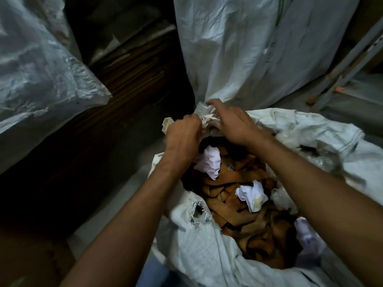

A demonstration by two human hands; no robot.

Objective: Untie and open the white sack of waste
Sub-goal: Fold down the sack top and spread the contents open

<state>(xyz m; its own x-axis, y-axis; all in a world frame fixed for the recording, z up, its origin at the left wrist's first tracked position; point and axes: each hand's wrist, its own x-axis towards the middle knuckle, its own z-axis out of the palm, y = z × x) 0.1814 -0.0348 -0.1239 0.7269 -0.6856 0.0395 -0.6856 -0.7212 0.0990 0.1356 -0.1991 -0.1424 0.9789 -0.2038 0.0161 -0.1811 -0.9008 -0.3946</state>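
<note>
- The white sack [196, 255] fills the view from about 3 o'clock round to 6 o'clock. Its mouth gapes wide, so you can see inside.
- Both bare arms reach over the sack to the far side of its rim, at 12 o'clock of the mouth.
- The left hand [183, 134] is a tight fist. Its fingers are curled round a bunch of the sack's rim.
- The right hand [233, 124] is just beside it, at its 3 o'clock. Its fingers are bent over the same bunched cloth, with the thumb below. The tips are partly hidden in the folds.
- The two hands nearly touch, with the crumpled rim between them.
- A small white plastic piece [167, 125] pokes out at 9 o'clock of the left hand.
- Inside the sack lie lots of brown scraps [244, 216].
- A crumpled paper ball [209, 162] sits on the scraps under the left wrist. A second paper ball [251, 195] sits near the middle.
- Some clear plastic [281, 201] lies at 3 o'clock of the second ball.
- A torn hole [198, 214] shows in the sack's wall at 9 o'clock of the mouth.
- A big sack [259, 48] stands behind, at 1 o'clock of the view.
- Another pale sack [41, 69] leans in at 10 o'clock.
- Dark boards [134, 65] are stacked between those two sacks.
- Grey metal bars [344, 67] slant at 2 o'clock.
</note>
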